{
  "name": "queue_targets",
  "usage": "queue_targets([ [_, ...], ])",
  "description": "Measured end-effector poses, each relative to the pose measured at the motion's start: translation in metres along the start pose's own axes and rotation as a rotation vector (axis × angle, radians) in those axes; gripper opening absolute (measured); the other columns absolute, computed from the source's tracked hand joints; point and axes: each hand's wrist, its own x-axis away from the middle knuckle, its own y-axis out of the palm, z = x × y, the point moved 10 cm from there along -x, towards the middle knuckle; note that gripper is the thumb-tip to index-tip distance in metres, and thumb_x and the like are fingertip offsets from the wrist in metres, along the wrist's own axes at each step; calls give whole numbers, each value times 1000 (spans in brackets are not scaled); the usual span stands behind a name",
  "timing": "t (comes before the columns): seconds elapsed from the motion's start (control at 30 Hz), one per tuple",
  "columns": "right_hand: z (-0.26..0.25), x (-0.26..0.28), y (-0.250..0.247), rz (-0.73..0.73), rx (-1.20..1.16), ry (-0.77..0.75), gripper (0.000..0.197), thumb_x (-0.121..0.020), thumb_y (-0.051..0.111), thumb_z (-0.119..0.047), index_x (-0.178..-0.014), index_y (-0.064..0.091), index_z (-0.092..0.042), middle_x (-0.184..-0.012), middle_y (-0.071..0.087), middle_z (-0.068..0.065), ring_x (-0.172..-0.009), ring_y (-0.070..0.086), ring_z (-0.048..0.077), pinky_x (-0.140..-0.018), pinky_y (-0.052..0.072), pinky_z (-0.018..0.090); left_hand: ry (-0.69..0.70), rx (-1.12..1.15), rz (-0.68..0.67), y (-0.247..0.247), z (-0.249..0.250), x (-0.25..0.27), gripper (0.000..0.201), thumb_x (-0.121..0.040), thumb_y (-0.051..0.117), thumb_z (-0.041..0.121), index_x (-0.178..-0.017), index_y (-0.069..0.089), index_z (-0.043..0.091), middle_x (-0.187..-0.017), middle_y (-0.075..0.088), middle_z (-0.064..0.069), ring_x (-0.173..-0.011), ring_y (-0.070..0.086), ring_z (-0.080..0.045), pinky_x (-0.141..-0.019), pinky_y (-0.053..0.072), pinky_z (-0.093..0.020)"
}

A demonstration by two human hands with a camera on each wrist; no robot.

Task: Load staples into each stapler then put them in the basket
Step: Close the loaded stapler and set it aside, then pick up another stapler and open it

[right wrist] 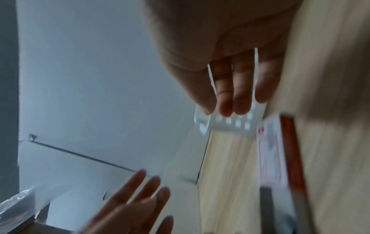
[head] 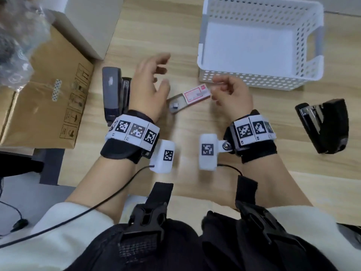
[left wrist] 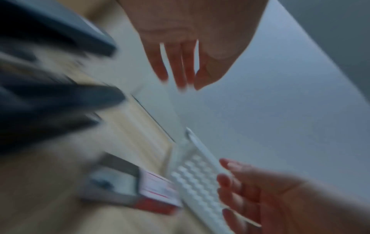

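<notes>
A red and white staple box [head: 197, 93] lies mid-table with its grey drawer [head: 175, 103] slid out to the left and a few staples [head: 174, 105] in it. My left hand [head: 154, 79] hovers open with spread fingers between the box and a grey stapler [head: 113, 94], which lies opened on its side. My right hand [head: 228, 92] hangs at the box's right end, fingers loosely curled and holding nothing. The right wrist view shows its fingers [right wrist: 230, 88] bare beside the box [right wrist: 270, 150]. A black stapler [head: 324, 126] lies opened at the right. The white perforated basket [head: 242, 79] is empty.
A brown cardboard box [head: 48, 98] and a white box [head: 91, 22] stand at the left, with a crumpled plastic bag [head: 17, 45] on top. The wooden table [head: 185, 124] runs to its near edge by my lap. Both wrist views are motion-blurred.
</notes>
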Motion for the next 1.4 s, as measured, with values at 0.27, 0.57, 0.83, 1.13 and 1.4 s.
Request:
queue_targets([
  [0.27, 25, 42, -190, 543, 286, -131, 43, -72, 61, -14, -115, 56, -19, -112, 56, 2, -101, 53, 16, -91, 39, 26, -138, 313, -635, 228, 64, 21, 34, -83, 42, -15, -109, 57, -1, -81, 61, 1, -66, 58, 13, -63, 43, -5],
  [0.57, 109, 46, -254, 476, 278, 122, 59, -75, 66, -18, -130, 44, -25, -129, 52, -3, -122, 47, 19, -105, 31, 43, 125, -132, -987, 360, 111, 52, 47, -77, 55, -7, -124, 51, 0, -126, 55, -20, -120, 49, -29, -100, 34, -21],
  [0.83, 112, 31, -231, 342, 209, 89, 53, -60, 60, -47, -111, 55, -34, -112, 65, -7, -107, 59, 20, -95, 45, 45, 79, -307, -965, 352, 84, 53, 32, -74, 71, 17, -100, 56, 4, -99, 64, -14, -93, 60, -29, -86, 48, -42],
  [1.13, 75, 16, -136, -33, 266, -94, 46, -56, 72, -42, -101, 58, -39, -90, 60, -20, -102, 60, 19, -97, 41, 49, -160, -230, -663, 241, 16, 46, 23, -78, 67, 17, -93, 61, 1, -96, 67, -19, -93, 60, -34, -87, 47, -45],
  [1.4, 37, 32, -39, -352, 339, -237, 45, -67, 74, -35, -110, 61, -32, -107, 64, -13, -114, 54, 16, -105, 29, 35, -322, -11, -417, 149, -39, 66, 37, -66, 64, 20, -100, 63, 5, -99, 68, -18, -99, 62, -35, -93, 48, -48],
])
